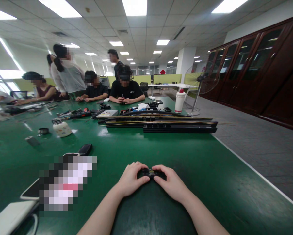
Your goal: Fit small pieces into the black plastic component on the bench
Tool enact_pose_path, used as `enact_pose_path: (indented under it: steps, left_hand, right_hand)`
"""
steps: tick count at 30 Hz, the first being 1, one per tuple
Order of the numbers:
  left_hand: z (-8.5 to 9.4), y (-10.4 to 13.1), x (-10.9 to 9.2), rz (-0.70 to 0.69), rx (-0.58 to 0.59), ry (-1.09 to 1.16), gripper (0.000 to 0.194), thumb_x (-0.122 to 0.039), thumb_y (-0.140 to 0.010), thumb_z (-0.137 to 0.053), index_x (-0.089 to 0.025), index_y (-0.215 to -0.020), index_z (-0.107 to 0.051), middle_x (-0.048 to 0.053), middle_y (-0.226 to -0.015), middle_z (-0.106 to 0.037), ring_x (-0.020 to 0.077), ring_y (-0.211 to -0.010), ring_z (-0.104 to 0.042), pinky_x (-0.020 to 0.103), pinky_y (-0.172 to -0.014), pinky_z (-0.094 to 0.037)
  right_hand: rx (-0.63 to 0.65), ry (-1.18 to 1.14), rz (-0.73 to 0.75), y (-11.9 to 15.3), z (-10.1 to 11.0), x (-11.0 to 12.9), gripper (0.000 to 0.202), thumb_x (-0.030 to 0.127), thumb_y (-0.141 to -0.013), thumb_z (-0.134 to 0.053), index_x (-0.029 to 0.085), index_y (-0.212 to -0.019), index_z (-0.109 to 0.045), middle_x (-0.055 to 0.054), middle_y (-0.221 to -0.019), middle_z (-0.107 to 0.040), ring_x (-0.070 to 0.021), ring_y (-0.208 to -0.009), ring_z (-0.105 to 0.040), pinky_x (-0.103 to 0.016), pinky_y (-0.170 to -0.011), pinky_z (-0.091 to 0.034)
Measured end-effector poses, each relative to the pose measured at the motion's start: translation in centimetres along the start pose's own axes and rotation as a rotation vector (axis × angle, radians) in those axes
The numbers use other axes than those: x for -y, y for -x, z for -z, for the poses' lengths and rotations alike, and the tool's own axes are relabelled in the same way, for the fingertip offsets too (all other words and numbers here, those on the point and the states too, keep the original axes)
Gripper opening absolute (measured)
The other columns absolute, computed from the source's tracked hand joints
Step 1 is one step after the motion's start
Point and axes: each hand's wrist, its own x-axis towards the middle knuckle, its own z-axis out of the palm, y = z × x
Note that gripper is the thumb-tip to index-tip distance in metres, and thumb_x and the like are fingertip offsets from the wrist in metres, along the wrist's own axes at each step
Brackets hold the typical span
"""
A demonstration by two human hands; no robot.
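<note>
Across the far part of the green table (180, 153), a stack of long black rails (180, 130) lies crosswise with thin brass-coloured rods (161, 123) on top, well beyond the two hands. A white bottle (180, 102) with a red cap stands upright just behind the rails toward the right, and loose tools and parts (80, 113) spread behind and to the left. Nearer on the left are a pale patterned jar (62, 129), a small metal tin (43, 131) and a grey cylinder (32, 141); closer still, a dark slab with a pale edge (30, 191) slants away beside a white box (12, 217), partly masked by blurred blocks. A person in a black top (126, 88) sits at the far side, and a fan (199, 78) stands on the floor at right. Between the hands, low and near the middle of the view, is a small black object (151, 173) with a yellowish patch; its long axis runs left to right, though which end is its front cannot be told. The left hand (133, 178) curls around its left end, thumb on the near side and index finger on the far side, parted only by the object's thickness. The right hand (173, 181) mirrors this at the right end, both forearms slanting inward from below.
</note>
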Motion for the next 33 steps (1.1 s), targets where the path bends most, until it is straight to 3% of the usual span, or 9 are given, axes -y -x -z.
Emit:
enact_pose_path:
  steps: [33]
  left_hand:
    - [0.04, 0.0, 0.01, -0.01, -0.001, 0.007, 0.032, -0.043, -0.075, -0.056, -0.025, -0.101, -0.057, 0.002, -0.098, -0.06, 0.0197, -0.092, -0.052, 0.032, -0.081, -0.038]
  right_hand:
    - [-0.006, 0.013, 0.01, -0.01, -0.14, -0.22, 0.028, 0.023, -0.074, -0.056, 0.023, -0.1, -0.063, -0.004, -0.102, -0.066, -0.0211, -0.097, -0.058, -0.037, -0.09, -0.041]
